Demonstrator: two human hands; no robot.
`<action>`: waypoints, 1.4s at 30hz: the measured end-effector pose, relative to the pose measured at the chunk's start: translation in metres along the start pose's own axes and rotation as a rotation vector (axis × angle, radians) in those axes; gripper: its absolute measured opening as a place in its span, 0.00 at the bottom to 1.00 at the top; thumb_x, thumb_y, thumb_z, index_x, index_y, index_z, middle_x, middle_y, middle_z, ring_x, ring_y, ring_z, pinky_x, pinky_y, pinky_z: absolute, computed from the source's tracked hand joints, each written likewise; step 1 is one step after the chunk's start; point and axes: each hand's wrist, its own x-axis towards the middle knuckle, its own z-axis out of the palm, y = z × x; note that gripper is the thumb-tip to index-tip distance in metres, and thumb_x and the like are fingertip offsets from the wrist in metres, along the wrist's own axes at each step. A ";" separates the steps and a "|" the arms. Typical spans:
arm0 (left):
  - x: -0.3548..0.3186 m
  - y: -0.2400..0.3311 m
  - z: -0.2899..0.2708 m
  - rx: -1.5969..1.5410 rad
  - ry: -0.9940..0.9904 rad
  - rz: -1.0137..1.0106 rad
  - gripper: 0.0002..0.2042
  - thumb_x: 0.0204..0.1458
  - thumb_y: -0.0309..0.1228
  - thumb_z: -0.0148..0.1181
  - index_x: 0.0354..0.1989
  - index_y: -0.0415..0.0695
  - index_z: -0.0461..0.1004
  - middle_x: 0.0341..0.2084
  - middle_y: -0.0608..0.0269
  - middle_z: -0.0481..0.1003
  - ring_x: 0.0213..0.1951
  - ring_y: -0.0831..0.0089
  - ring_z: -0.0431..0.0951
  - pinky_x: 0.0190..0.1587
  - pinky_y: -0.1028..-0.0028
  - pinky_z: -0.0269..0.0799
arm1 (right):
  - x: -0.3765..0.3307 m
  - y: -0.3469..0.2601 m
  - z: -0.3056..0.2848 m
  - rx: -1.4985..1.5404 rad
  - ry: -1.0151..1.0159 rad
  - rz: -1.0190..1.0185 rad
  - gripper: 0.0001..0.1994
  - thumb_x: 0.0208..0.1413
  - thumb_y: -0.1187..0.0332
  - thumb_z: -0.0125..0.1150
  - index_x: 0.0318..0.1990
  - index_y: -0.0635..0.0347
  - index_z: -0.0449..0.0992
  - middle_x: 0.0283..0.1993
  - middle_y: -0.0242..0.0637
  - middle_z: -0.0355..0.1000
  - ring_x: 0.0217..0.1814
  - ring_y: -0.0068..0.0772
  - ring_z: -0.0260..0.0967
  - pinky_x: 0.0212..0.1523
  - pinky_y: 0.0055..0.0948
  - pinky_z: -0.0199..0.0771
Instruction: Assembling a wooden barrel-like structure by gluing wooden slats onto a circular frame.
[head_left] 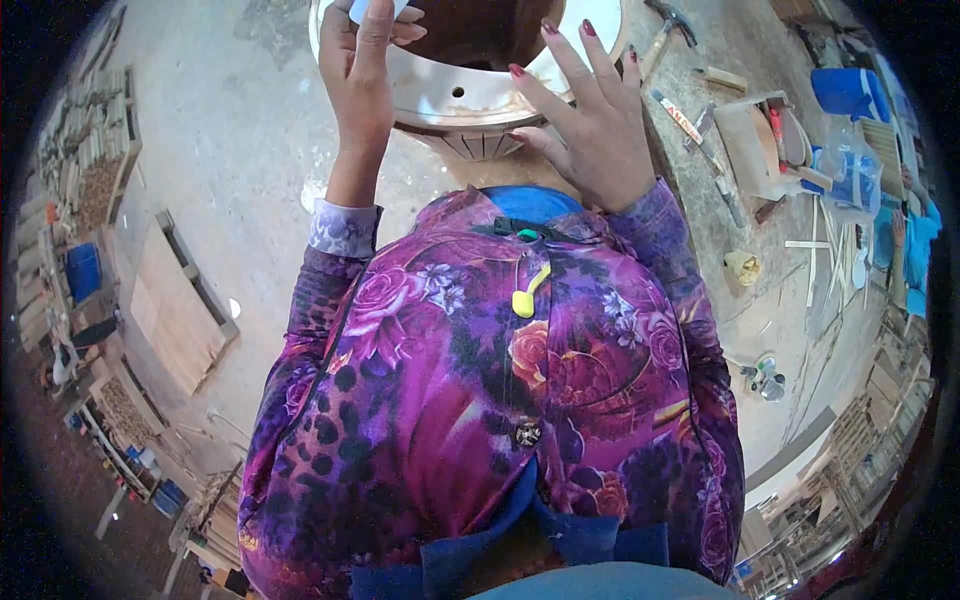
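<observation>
In front of me stands a large round piece with a broad white rim point(430, 92), a dark brown hollow inside and one small hole in the rim. Its outer side tapers below with dark vertical lines. My left hand point(366, 70) is at the rim's left, its fingers closed on a small white sheet-like piece point(362, 9), partly cut off by the upper edge. Over the rim's right side lies my right hand point(592, 112), open, fingers spread and holding nothing. The far part of the round piece is out of view.
To the right on the floor lie a hammer point(670, 28), a long flat tool point(690, 130), an open box point(755, 150) with things in it, and thin wood strips point(825, 245). A plywood panel point(175, 305) lies at left. Stacked wood point(95, 140) lines the far left. Another person's blue sleeve point(920, 250) shows at far right.
</observation>
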 end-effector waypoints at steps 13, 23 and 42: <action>0.000 -0.001 -0.003 0.074 -0.106 0.189 0.18 0.64 0.38 0.50 0.56 0.37 0.66 0.43 0.59 0.75 0.38 0.76 0.76 0.38 0.77 0.73 | -0.013 0.022 0.005 0.121 0.016 0.077 0.34 0.46 0.47 0.67 0.64 0.26 0.66 0.75 0.41 0.43 0.77 0.54 0.37 0.68 0.69 0.39; -0.003 0.004 0.000 0.104 -0.082 0.183 0.18 0.64 0.38 0.49 0.55 0.37 0.67 0.43 0.59 0.75 0.38 0.76 0.75 0.39 0.77 0.73 | -0.007 -0.002 0.006 0.133 -0.029 0.000 0.38 0.43 0.40 0.65 0.65 0.22 0.62 0.76 0.41 0.40 0.78 0.54 0.33 0.67 0.72 0.32; 0.000 -0.001 -0.004 0.087 -0.115 0.175 0.17 0.64 0.36 0.49 0.55 0.36 0.67 0.41 0.59 0.75 0.36 0.77 0.76 0.38 0.78 0.73 | -0.010 -0.012 0.012 0.023 -0.014 0.102 0.35 0.44 0.42 0.66 0.64 0.19 0.64 0.77 0.38 0.38 0.79 0.50 0.30 0.67 0.75 0.27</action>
